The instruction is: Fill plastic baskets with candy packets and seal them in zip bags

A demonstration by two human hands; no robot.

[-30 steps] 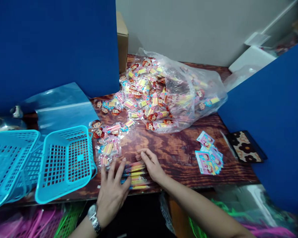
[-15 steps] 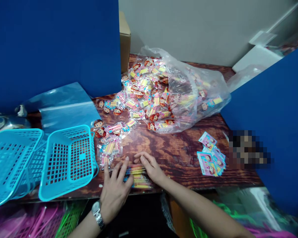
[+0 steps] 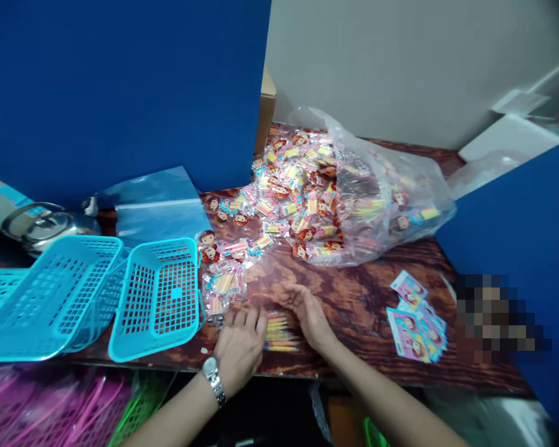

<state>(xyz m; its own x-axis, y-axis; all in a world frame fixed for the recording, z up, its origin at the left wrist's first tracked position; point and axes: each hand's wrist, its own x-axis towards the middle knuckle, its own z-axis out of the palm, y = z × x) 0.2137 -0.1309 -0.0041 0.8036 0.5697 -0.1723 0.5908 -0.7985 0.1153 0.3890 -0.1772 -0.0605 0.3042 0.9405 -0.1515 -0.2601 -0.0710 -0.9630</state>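
Thin sticks like colouring pencils (image 3: 280,333), mostly yellow with some other colours, lie in a loose bundle at the table's front edge. My left hand (image 3: 241,349), with a watch on its wrist, is at their left end. Its fingers are bent downward and their tips are smeared by motion, so its hold is unclear. On the other side, my right hand (image 3: 312,320) is just off the sticks, fingers loosely curved and apart, with nothing in it. Small clear packets with doll-face prints (image 3: 223,284) lie beyond my left hand.
A large clear bag (image 3: 405,205) spills many packets across the back of the table. Blue baskets (image 3: 116,338) stand at left near a metal kettle (image 3: 51,226). Printed cards (image 3: 410,335) lie to the right. Blue partitions (image 3: 121,93) flank the table, with pink baskets (image 3: 41,410) below.
The view has shifted, moving the scene right and slightly down. My left hand's spread fingers have bent downward. My right hand has moved away from the sticks.
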